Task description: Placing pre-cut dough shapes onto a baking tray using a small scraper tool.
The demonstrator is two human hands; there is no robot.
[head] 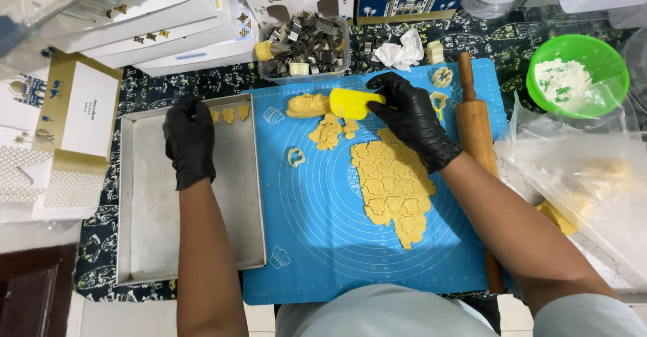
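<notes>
The yellow scraper is pinched in the right hand, black glove, fingers closed on its right edge; blade sticks out to the left of the grip, long side lying left-right; its tip sits just beside the dough lump and above the small dough bits. Stamped dough sheet runs down and to the right under the wrist, on the blue mat. Left hand is well apart, lying flat in the metal tray, holding nothing I can see; 3 cut cookies just right of its fingertips. Rolling pin is on the far right.
</notes>
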